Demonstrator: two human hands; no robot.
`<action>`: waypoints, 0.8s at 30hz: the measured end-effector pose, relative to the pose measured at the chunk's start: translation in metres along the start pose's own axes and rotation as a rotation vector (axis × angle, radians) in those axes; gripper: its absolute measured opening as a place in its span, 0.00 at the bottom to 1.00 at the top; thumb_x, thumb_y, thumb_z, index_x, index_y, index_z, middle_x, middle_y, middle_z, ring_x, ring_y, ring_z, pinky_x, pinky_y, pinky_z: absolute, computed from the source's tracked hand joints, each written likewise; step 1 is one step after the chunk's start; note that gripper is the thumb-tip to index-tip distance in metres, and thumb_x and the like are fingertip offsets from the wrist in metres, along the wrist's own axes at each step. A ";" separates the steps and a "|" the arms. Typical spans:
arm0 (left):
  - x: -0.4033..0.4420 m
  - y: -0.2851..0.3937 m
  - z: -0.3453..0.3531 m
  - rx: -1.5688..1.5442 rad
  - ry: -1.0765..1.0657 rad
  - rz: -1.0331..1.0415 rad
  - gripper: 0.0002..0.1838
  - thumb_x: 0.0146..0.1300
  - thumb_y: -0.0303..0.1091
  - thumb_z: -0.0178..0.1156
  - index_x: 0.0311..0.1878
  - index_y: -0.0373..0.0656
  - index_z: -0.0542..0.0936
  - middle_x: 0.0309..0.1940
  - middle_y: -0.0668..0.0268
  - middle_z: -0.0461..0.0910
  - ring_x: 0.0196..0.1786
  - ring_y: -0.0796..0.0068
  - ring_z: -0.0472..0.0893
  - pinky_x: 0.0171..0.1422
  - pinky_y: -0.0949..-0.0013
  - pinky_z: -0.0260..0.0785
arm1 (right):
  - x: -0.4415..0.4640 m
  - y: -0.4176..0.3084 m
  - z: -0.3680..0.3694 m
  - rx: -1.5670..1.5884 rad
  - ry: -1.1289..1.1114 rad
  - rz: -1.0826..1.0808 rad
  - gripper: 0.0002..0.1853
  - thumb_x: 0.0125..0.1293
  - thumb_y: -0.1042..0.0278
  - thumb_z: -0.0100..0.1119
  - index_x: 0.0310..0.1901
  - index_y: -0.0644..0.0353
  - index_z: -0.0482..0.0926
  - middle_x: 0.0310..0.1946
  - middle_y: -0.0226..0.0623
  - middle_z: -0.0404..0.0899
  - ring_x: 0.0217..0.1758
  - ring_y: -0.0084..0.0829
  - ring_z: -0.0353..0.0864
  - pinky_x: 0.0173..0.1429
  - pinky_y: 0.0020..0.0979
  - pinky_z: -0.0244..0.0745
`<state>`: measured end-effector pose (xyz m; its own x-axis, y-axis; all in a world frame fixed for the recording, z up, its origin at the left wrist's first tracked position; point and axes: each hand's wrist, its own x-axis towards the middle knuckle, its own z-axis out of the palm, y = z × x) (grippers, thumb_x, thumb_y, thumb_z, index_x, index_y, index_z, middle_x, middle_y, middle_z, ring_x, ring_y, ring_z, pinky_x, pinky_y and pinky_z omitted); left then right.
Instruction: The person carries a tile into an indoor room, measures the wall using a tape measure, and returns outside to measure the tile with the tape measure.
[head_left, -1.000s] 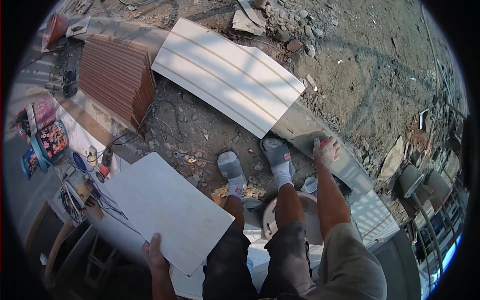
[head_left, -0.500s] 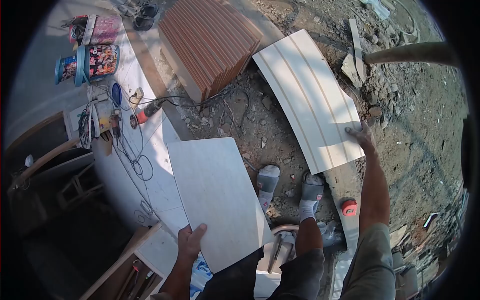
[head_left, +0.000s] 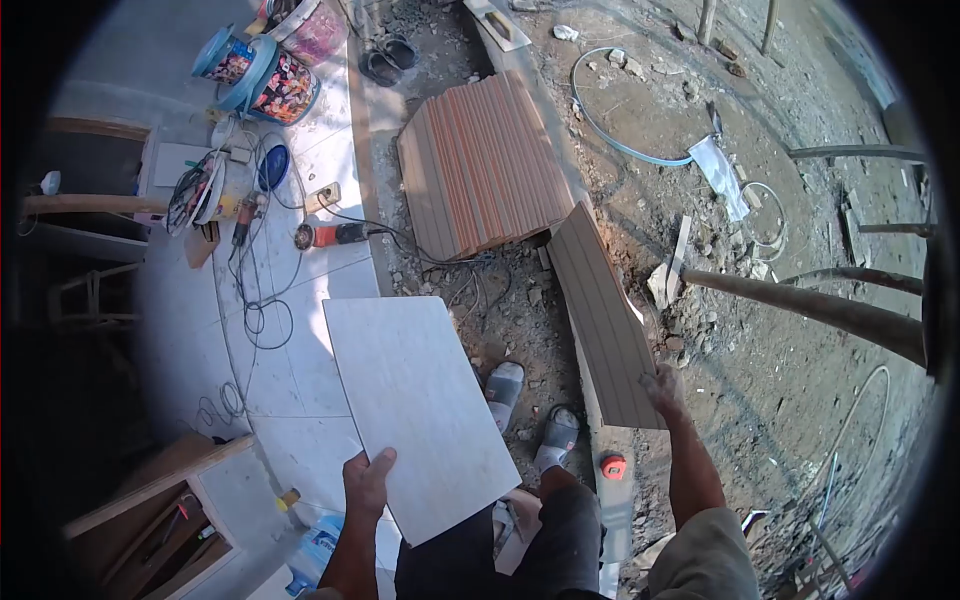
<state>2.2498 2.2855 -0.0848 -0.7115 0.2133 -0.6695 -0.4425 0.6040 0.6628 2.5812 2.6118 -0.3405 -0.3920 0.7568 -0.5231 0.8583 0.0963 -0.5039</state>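
From the head view, taking the stack of ribbed tiles [head_left: 490, 165] as landmark: nearer the person and to its left, a pale tile [head_left: 420, 410] is held by the left hand [head_left: 365, 485], fingers clamped on its near edge, thumb on top. Nearer and to the stack's right, a striped panel [head_left: 608, 335] slants down, the right hand's [head_left: 665, 395] fingers gripped on its near outer edge; whether its far end touches the stack cannot be told.

Left of the stack lies a red grinder [head_left: 335, 236], its cord [head_left: 405, 245] crossing the rubble at the stack's near side. A red tape measure [head_left: 613, 467] sits nearer than the stack, just beyond the panel's near end. A blue hose [head_left: 620, 147] curves to the stack's right.

Far left of the stack are two patterned buckets [head_left: 285, 90], contents out of sight. Nearer than the stack, far left, an open wooden cabinet [head_left: 215, 500] holds tools.

Counted: one pale tile, one striped panel, one tape measure, two patterned buckets; the stacked tiles are too tightly packed to number.
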 end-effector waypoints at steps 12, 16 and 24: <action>0.128 0.034 -0.046 0.005 0.058 0.000 0.14 0.61 0.37 0.57 0.36 0.31 0.78 0.30 0.69 0.77 0.33 0.82 0.71 0.39 0.75 0.65 | 0.064 -0.240 -0.054 0.418 -0.213 0.058 0.15 0.56 0.66 0.61 0.40 0.69 0.80 0.31 0.43 0.83 0.33 0.31 0.82 0.39 0.32 0.76; 0.152 0.049 -0.059 -0.036 0.108 -0.096 0.14 0.60 0.37 0.58 0.34 0.33 0.78 0.29 0.71 0.75 0.32 0.82 0.69 0.38 0.74 0.63 | 0.170 -0.305 0.018 0.518 -0.172 -0.060 0.19 0.58 0.61 0.61 0.40 0.72 0.79 0.31 0.46 0.82 0.33 0.34 0.82 0.40 0.31 0.76; 0.184 0.042 -0.078 0.062 0.229 -0.187 0.14 0.59 0.37 0.59 0.36 0.32 0.79 0.32 0.67 0.78 0.36 0.79 0.72 0.43 0.72 0.65 | 0.306 -0.385 0.083 0.503 -0.221 -0.031 0.26 0.56 0.53 0.64 0.39 0.76 0.77 0.31 0.47 0.80 0.32 0.33 0.80 0.38 0.32 0.76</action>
<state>2.0572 2.2903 -0.1540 -0.7283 -0.0803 -0.6805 -0.5485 0.6636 0.5088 2.1031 2.7526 -0.3641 -0.5214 0.5997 -0.6070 0.6023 -0.2453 -0.7597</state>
